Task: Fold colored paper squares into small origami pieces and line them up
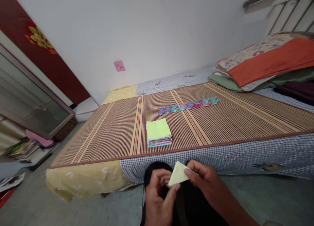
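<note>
A pale yellow sheet of paper, folded into a triangle, is held between both hands above the knees. My left hand pinches its lower left corner between thumb and fingers. On the other side, my right hand grips the right part of the triangle, thumb on top. Just beyond the hands, a stack of square coloured paper with a yellow-green sheet on top lies near the bed's front edge. Farther back, several small folded paper pieces in purple, blue and pink form two rows.
A striped bamboo mat covers the bed, over checked and yellow cloth. Folded bedding is piled at the right by the wall. A pink note is on the wall. Glass-fronted furniture stands at left.
</note>
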A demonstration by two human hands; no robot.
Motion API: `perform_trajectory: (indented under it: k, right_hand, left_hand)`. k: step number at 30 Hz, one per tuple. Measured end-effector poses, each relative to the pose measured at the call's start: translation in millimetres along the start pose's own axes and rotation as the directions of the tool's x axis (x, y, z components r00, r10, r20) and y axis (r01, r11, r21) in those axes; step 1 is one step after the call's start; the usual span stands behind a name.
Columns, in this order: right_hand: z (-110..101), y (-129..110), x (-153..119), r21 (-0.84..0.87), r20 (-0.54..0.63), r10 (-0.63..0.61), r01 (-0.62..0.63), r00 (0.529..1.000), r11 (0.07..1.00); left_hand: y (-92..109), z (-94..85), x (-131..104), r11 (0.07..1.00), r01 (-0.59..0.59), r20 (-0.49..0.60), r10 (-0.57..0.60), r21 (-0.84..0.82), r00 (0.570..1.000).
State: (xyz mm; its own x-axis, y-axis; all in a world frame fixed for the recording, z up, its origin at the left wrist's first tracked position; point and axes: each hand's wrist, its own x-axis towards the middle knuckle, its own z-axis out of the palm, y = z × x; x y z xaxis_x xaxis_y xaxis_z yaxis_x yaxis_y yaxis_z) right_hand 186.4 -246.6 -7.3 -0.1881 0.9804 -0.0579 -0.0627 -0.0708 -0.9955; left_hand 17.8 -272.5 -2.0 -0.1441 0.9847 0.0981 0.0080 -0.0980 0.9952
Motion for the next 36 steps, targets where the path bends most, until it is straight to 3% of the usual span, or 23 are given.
perform_trajectory:
  k: [12,20,28,31,36]
  right_hand:
    - [1.2,-5.4,-5.2,-0.059,-0.007,-0.079,0.078,0.997,0.995]
    - [1.9,-5.0,-6.8,-0.08,-0.005,-0.151,0.15,0.989,0.985]
    - [1.3,-3.4,-5.6,-0.107,-0.018,-0.19,0.187,0.982,0.977]
    - [2.7,-3.9,-6.1,-0.116,-0.015,-0.177,0.174,0.984,0.978]
    - [6.5,-5.9,-7.4,-0.19,-0.02,-0.215,0.207,0.976,0.96]
  left_hand:
    - [-4.6,-2.0,-0.6,0.991,-0.084,-0.015,0.086,0.101,0.996]
    - [-1.6,-3.0,0.5,0.993,-0.114,0.021,0.113,0.019,0.993]
    - [11.3,-3.9,4.2,0.954,-0.264,0.049,0.26,0.145,0.964]
    - [11.5,-4.3,4.1,0.958,-0.248,0.013,0.249,0.147,0.968]
    - [10.5,-2.3,3.0,0.994,-0.106,-0.038,0.107,0.03,0.993]
